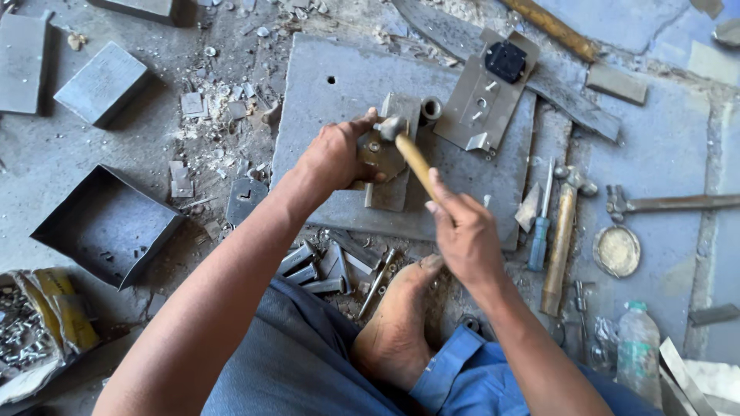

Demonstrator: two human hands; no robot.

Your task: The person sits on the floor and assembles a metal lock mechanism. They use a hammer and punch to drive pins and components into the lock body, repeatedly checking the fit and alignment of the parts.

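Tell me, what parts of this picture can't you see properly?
Head view, the only one:
- Small metal part on the block: mostly covered by the left hand and the hammer head.
- Hammer handle's lower end: hidden inside the right hand.
- Bag of small metal pieces: cut off by the left edge.
- Plastic bottle: bottom cut off by the lower edge.

A blue-handled screwdriver (pixel 541 231), plastic bottle (pixel 638 350) and open metal box (pixel 108 223) lie around.

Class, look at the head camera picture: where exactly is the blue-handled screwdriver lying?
The blue-handled screwdriver lies on the floor right of centre, between the grey metal plate and the spare wooden-handled hammer, just right of the person's right hand.
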